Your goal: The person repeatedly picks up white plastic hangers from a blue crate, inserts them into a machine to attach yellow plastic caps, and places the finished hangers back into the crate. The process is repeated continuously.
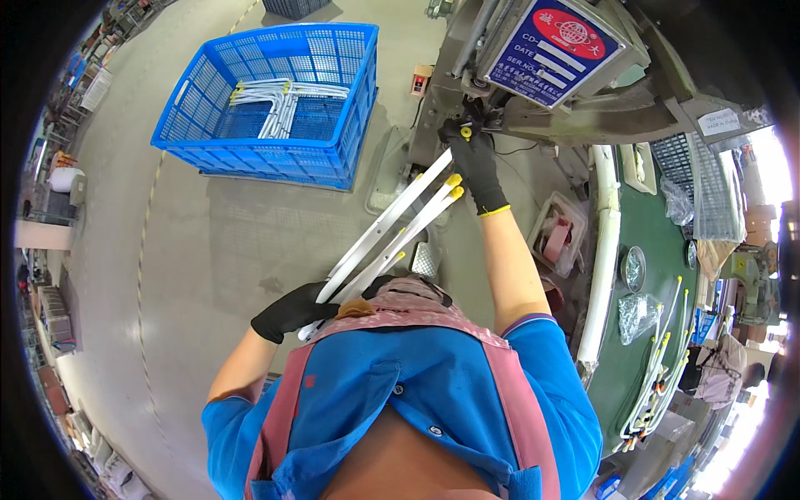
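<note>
My left hand (292,312), in a black glove, is closed around the lower end of a white metal tube frame (387,218) near my lap. The frame slants up to the right, its long legs side by side. Several of its ends carry yellow caps (454,180). My right hand (477,162), also in a black glove with a yellow cuff edge, closes on the upper end of one white leg, next to a yellow piece (466,132). That end sits at the working part of a grey machine (575,125); the glove hides the exact contact.
A blue plastic crate (250,157) on the floor at the far left holds several white bent tubes (282,112). At right, a green-topped table (612,333) bears metal bowls (633,268), a plastic bag (637,317) and more white tubes (662,367). A bin (560,237) and a foot pedal (425,258) stand below the machine.
</note>
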A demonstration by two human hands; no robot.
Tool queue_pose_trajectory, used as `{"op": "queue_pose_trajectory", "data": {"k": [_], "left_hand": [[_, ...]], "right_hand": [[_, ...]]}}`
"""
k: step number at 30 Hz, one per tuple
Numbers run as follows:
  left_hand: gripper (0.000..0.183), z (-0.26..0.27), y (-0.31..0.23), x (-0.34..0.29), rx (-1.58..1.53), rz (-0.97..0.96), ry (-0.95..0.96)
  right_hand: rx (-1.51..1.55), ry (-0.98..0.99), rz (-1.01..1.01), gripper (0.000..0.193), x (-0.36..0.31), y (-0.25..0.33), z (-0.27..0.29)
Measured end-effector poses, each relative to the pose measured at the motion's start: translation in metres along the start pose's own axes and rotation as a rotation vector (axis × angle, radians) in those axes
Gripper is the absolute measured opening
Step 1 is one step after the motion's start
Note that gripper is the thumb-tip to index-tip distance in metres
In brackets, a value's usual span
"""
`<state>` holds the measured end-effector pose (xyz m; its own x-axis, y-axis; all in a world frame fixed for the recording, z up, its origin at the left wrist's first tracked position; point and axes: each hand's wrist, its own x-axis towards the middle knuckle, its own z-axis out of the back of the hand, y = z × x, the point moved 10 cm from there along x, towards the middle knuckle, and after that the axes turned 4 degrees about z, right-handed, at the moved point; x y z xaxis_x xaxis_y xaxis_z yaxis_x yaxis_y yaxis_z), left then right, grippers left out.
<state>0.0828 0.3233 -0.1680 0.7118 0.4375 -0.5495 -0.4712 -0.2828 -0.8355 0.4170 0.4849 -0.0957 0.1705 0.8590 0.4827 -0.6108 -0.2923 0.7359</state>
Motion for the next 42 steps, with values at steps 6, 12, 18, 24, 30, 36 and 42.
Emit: {"op": "queue_pose_trajectory", "data": {"k": [6,12,18,24,30,36,42], "left_hand": [[0.053,0.005,-0.014,-0.017,-0.015,0.072,0.082],[0.052,0.011,-0.02,-0.019,-0.01,0.068,0.084],[0.05,0.015,-0.013,-0.015,0.071,-0.04,0.111],[0.046,0.02,-0.007,-0.007,-0.075,-0.108,0.137],[0.038,0.019,-0.012,-0.004,-0.047,-0.188,0.159],[0.035,0.019,-0.007,-0.002,-0.032,-0.153,0.164],[0.035,0.024,-0.007,-0.002,-0.062,-0.167,0.153]], "right_hand": [[0.455,-0.001,-0.287,0.023,-0.017,-0.034,-0.011],[0.443,0.099,-0.382,0.021,-0.016,-0.034,-0.015],[0.396,0.157,-0.448,0.026,-0.029,-0.038,-0.024],[0.381,0.02,-0.377,0.035,-0.066,-0.023,0.005],[0.263,-0.045,-0.679,0.031,-0.113,-0.049,0.021],[0.223,-0.093,-0.549,0.029,-0.103,-0.035,0.03],[0.369,-0.187,-0.577,0.029,-0.103,-0.041,0.027]]}}
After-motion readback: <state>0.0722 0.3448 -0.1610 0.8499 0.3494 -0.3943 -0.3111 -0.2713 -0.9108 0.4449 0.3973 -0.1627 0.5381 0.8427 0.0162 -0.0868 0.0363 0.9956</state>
